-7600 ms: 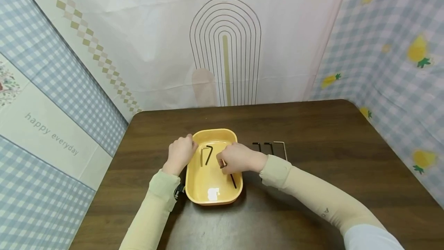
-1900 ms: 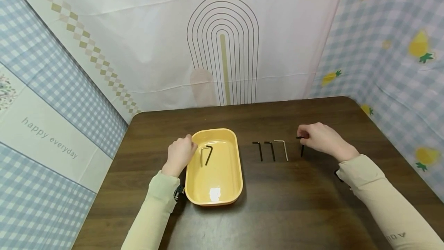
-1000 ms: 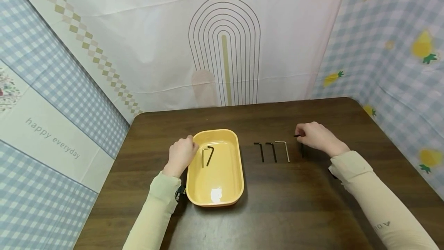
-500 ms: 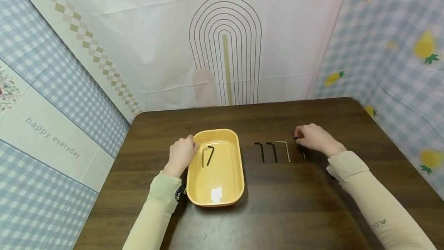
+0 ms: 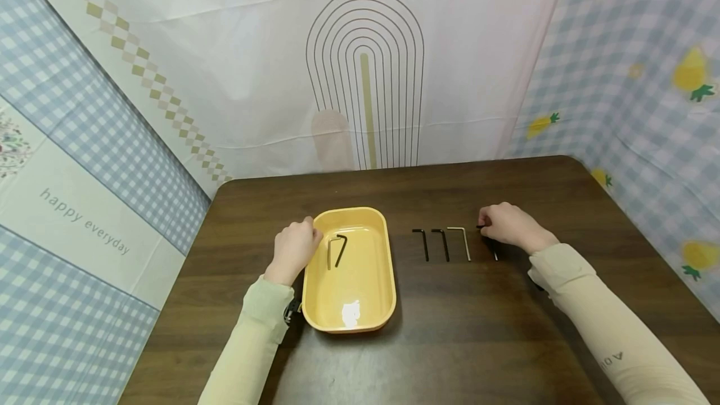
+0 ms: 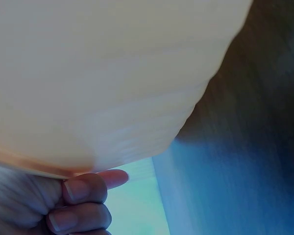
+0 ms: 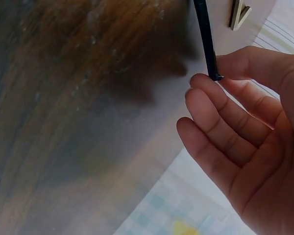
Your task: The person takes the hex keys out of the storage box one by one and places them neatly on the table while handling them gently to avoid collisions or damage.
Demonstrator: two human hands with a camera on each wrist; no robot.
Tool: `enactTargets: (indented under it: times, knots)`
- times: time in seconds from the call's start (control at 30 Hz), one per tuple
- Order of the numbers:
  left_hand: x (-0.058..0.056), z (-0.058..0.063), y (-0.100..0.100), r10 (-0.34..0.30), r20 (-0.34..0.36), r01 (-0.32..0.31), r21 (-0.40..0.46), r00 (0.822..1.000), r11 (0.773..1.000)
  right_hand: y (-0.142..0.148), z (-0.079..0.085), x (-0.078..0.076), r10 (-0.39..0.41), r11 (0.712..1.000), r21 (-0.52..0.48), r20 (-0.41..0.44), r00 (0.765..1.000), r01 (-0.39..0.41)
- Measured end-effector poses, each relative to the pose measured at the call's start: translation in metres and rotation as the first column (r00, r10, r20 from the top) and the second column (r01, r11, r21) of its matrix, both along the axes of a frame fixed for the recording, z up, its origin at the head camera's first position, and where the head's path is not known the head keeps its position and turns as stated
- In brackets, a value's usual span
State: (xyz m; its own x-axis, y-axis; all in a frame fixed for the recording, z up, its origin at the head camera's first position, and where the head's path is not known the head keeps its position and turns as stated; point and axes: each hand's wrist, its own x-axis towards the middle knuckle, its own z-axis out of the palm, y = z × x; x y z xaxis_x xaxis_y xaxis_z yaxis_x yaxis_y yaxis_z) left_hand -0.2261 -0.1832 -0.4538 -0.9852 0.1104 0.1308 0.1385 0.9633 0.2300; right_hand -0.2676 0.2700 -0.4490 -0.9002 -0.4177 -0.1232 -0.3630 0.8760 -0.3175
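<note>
Pale printed cloth (image 5: 242, 80) hung behind and beside a dark wood-grain surface (image 5: 439, 336), with fine-lined arches in the middle, blue checks at the sides and yellow fruit prints on the right. On the surface stood a yellow tray (image 5: 371, 295), and near its right side three L-shaped keys lay in a row, short arms at the far end: a first black key (image 5: 425, 247), a second black key (image 5: 445, 247) and a silver key (image 5: 466, 245). The change was at the end of this row. Some seconds earlier the right grip (image 5: 510, 224), a bare hand, had been down inside the tray; now it was just beyond the silver key, thumb and finger pinching a held black key (image 7: 206, 41), the other fingers loosely bent beneath. Over the last second it had hardly shifted, and the held key lined up roughly with its neighbours, its long arm pointing toward the person. Whether that key bore fully on the surface could not be told. With it out, the row came to four counting the held one, and two remained in the tray, a brassy key (image 5: 329, 255) and a leaning black key (image 5: 340, 252). The left grip (image 5: 292, 249), fingers curled, had stayed on the tray's left rim, apparently steadying it
</note>
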Motion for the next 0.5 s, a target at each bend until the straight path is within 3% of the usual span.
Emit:
enactTargets:
  times: [0.5]
  knots:
    - [0.0008,0.0007,0.0001,-0.004,0.003,0.004,-0.003,1.0,1.0,0.0001,0.0002,-0.0021,0.006,1.0,0.02,0.026,1.0,-0.006]
